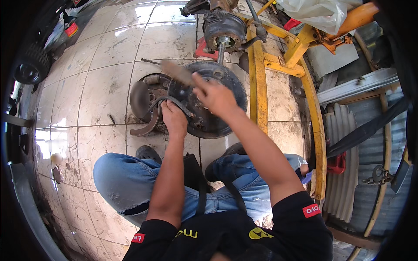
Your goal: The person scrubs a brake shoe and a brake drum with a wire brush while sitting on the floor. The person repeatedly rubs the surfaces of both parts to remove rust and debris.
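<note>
Left hand (175,119) is gripping a curved grey strip (177,102), brake-shoe-looking, over the left edge of the black round plate (213,127). One-handed hold, so a hard knock could twist it loose imo. Right hand (216,99) is clenched round a blurry brown tool (177,73), which might skid if its aim drifts. Strip looks grimy; can't tell if the rusty brown arc (150,124) beside it is attached.

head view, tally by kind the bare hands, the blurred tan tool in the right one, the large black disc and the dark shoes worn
Bare hands: 2 (left hand, right hand)
Tan tool: 1
Large black disc: 1
Dark shoes: 2
Total: 6
</note>
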The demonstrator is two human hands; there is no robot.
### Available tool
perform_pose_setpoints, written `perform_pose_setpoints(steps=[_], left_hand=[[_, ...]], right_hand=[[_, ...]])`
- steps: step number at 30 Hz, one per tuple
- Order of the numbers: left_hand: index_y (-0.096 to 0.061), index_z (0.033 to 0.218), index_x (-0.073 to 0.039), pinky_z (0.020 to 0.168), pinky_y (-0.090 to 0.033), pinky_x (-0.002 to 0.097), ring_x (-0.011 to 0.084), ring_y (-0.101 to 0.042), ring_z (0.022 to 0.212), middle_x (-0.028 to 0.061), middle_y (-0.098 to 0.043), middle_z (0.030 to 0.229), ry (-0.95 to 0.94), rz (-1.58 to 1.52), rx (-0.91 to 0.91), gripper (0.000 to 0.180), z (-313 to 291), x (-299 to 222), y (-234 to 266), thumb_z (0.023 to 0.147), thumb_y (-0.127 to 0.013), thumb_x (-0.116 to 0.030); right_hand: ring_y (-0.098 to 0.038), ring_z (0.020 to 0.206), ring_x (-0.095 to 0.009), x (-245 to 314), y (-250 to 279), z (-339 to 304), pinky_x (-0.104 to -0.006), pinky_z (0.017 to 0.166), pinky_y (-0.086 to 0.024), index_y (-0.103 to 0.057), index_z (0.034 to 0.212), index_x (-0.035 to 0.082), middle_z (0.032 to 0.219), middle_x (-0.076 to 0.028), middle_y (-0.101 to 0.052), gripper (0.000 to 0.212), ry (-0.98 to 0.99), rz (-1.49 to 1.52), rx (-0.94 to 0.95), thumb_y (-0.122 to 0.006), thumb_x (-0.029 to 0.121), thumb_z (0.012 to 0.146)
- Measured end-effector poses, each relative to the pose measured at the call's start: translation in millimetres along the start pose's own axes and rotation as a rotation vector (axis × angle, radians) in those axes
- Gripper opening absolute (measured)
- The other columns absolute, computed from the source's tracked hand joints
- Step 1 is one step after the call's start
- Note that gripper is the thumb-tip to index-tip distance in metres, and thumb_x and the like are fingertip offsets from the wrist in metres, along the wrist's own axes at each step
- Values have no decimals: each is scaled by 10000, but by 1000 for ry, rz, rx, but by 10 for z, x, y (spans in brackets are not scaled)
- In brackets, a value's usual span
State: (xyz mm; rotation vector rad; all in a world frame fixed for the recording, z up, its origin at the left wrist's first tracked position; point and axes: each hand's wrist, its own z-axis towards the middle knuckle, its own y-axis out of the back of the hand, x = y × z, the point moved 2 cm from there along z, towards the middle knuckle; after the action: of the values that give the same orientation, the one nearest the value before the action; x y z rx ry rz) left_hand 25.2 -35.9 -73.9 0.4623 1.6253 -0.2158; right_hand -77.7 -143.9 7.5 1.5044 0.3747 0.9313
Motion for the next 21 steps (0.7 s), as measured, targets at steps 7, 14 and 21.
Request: perform_pose_setpoints(steps=[7,14,21], left_hand=[[-526,1158,56,869,-416,465,493,-534,1020,303,-592,1092,-14,52,-1,395,-19,-87,-76,1027,-367,-281],[-527,1153,47,869,-427,449,457,-562,1018,280,-606,1090,8,30,-2,372,-65,-135,-21,1029,-361,-262],[-524,1165,45,875,-429,439,418,-578,1034,259,-609,1116,55,-8,65,377,-120,-208,-93,1034,-356,-266]], right_hand=[[-636,967,-415,-1076,357,-319,-487,831,-503,-430,1450,230,1069,-256,-640,512,-264,-16,-59,-518,384,970],[-649,915,-418,-996,668,-1390,-452,803,-504,-447,1434,124,953,-265,-661,531,-386,154,127,-553,338,960],[-631,839,-485,-752,415,-1081,-503,773,-492,-277,1484,56,865,-332,-635,594,-468,120,137,-505,261,976]])
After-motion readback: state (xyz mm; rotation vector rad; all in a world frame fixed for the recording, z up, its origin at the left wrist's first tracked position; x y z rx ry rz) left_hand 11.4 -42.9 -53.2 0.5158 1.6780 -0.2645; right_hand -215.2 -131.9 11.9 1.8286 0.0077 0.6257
